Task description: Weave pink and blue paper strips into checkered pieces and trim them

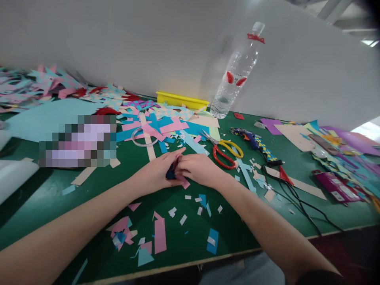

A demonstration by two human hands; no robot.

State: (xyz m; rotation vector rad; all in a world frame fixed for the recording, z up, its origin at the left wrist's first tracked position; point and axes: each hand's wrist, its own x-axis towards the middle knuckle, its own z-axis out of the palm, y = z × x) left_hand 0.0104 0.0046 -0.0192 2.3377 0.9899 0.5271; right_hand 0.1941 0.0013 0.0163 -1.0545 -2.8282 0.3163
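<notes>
My left hand (158,171) is curled around a small piece of folded pink paper (185,183), whose end sticks out below the fingers. Something dark blue (170,173) shows inside that grip, too covered to make out. Bent inward, the fingers of my right hand (199,168) press on the same paper from the right. Scissors with one red and one yellow handle (225,157) lie with blades apart just beyond my right hand. A roll of clear tape (144,137) rests on paper strips beyond my left hand. Pink, blue and white scraps (160,234) are scattered in front of me.
A clear bottle (234,77) stands by the grey partition, with a yellow tray (182,101) to its left. Woven paper strips (38,85) pile up at back left. On the right are a woven band (264,147), black cords (299,202) and a purple packet (337,187).
</notes>
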